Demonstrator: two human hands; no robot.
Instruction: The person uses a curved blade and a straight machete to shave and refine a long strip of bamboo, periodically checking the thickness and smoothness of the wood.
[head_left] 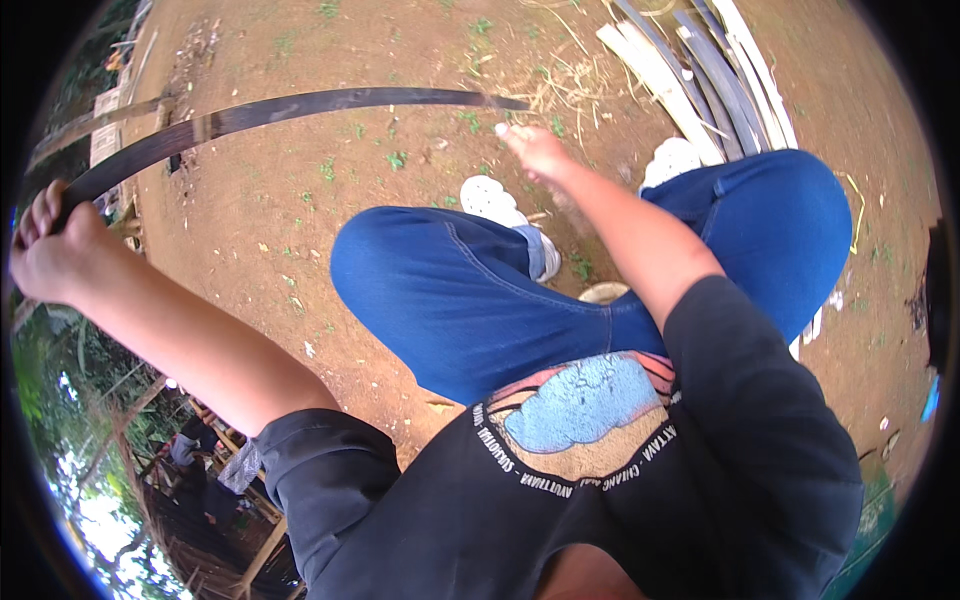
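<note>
OK, dark flat strip [300, 103], brownish patch twd one end, bows from far left to upper ctr of frame. L grip [65, 250] closed round its left end; R grip [537, 152] nr other end, part-curled, can't tell if holding anything.

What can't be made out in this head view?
Head view:
- Right hand: blur obscures whether it holds anything.
- Long dark strip: left end hidden by the left hand.
- Pale and dark strips: far ends cut off by the top edge.
- Right shoe: heel covered by blue jeans.
</note>
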